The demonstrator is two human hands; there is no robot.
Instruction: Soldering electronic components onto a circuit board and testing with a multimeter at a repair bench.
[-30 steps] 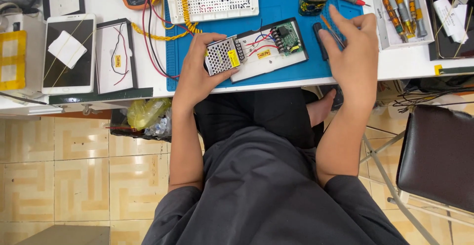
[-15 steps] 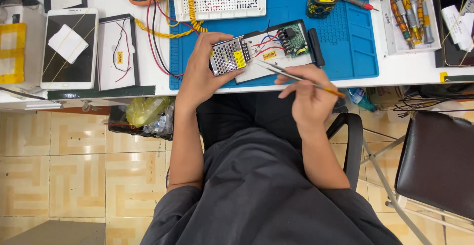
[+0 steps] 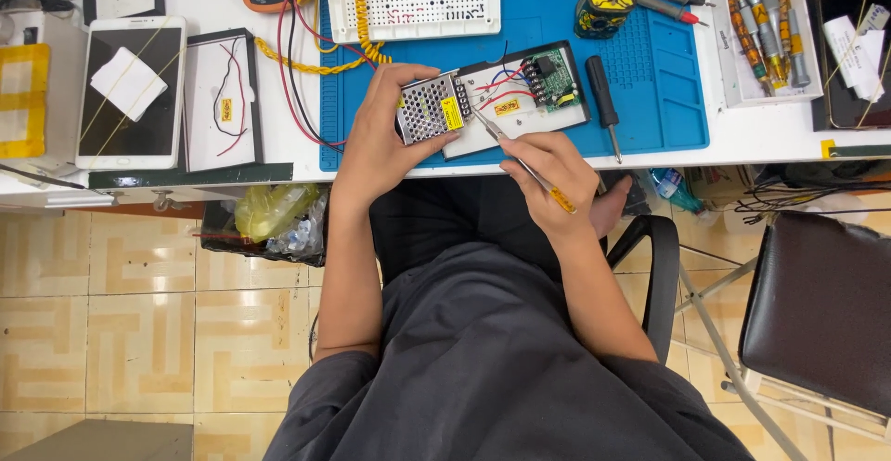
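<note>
Both forearms are being extended forward from the torso. The left hand (image 3: 380,136) is being curled in a grip, thumb underneath. The right hand (image 3: 549,178) is being closed in a pinch, fingers bent.

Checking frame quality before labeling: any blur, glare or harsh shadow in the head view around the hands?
Head view: lighting is even and bright, with no strong glare on the blue mat. The left hand, the right hand, the screwdriver and the power supply look sharp. Shadows are soft. The white table is nearly washed out, and the frame edges bend slightly.
</note>
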